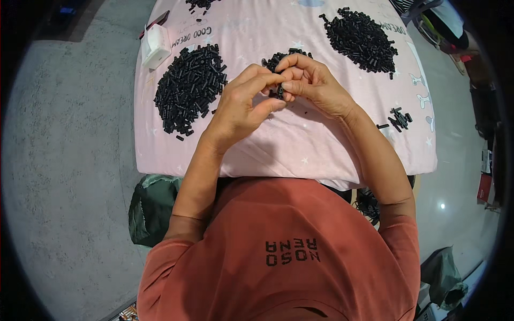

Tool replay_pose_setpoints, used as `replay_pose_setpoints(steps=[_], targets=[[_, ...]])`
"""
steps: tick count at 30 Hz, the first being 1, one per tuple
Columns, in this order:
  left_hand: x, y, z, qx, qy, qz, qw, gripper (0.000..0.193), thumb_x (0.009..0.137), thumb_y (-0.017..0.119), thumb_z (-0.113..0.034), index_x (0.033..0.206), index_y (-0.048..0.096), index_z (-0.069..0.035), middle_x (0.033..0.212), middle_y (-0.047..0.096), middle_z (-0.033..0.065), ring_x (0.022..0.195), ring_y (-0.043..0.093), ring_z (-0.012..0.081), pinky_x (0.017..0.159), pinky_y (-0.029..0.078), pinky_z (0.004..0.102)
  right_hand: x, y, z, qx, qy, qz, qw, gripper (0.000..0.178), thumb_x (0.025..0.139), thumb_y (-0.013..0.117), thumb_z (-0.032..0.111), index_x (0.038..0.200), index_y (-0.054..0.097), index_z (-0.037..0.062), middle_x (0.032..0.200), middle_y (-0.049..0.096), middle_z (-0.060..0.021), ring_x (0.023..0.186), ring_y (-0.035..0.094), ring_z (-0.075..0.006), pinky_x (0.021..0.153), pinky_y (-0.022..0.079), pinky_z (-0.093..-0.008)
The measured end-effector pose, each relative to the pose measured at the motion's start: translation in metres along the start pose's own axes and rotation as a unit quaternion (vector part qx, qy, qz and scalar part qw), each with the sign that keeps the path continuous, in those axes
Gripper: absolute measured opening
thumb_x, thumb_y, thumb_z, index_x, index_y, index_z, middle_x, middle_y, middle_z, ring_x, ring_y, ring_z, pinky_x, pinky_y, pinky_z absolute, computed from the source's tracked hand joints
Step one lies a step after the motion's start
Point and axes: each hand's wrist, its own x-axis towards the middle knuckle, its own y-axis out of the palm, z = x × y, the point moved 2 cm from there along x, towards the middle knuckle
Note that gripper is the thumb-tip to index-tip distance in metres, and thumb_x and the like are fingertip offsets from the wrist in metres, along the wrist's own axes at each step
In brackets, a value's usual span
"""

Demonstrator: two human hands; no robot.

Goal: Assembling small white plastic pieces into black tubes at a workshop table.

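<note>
My left hand (243,101) and my right hand (316,86) meet over the middle of the table. Between their fingertips is a small black part (280,92), pinched from both sides and mostly covered by the fingers. Just beyond the hands lies a pile of small black parts (272,62), partly hidden by them. To the left of my left hand is a large heap of short black cylindrical pieces (190,88). Another large heap of black pieces (361,41) lies at the far right.
A pink printed cloth (300,155) covers the table. A few loose black pieces (399,119) lie near its right side, and a small pile (200,4) at the far edge. At the far left stands a white tissue pack (156,47). A dark green bag (155,208) is below the table's left corner.
</note>
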Motion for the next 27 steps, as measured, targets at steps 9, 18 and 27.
replay_pose_setpoints(steps=[9, 18, 27], targets=[[0.000, 0.002, -0.002, 0.023, 0.013, -0.029, 0.999, 0.030, 0.075, 0.072, -0.001, 0.104, 0.067, 0.001, 0.094, 0.063, 0.0092, 0.079, 0.061, 0.0188, 0.072, 0.052, 0.0289, -0.001, -0.001, 0.000, -0.025, 0.016, -0.035, 0.999, 0.019, 0.091, 0.065, 0.004, 0.109, 0.066, -0.0018, 0.088, 0.069, -0.0062, 0.075, 0.063, -0.0087, 0.071, 0.053, -0.0222], [-0.005, 0.003, -0.001, 0.045, 0.010, -0.085, 0.995, 0.027, 0.076, 0.073, 0.000, 0.102, 0.068, 0.001, 0.091, 0.065, 0.0096, 0.075, 0.062, 0.0172, 0.069, 0.052, 0.0276, -0.003, 0.007, 0.000, -0.012, 0.007, -0.038, 0.999, 0.026, 0.090, 0.066, 0.003, 0.116, 0.066, -0.0022, 0.091, 0.070, -0.0068, 0.080, 0.066, -0.0106, 0.077, 0.056, -0.0231], [-0.008, 0.004, -0.002, 0.074, 0.014, -0.122, 0.990, 0.025, 0.076, 0.072, -0.001, 0.101, 0.068, 0.001, 0.091, 0.067, 0.0121, 0.073, 0.065, 0.0184, 0.067, 0.054, 0.0285, -0.005, 0.013, 0.010, -0.073, 0.003, -0.014, 0.997, 0.037, 0.080, 0.076, 0.000, 0.116, 0.066, -0.0018, 0.094, 0.067, -0.0038, 0.085, 0.065, -0.0083, 0.079, 0.056, -0.0217]])
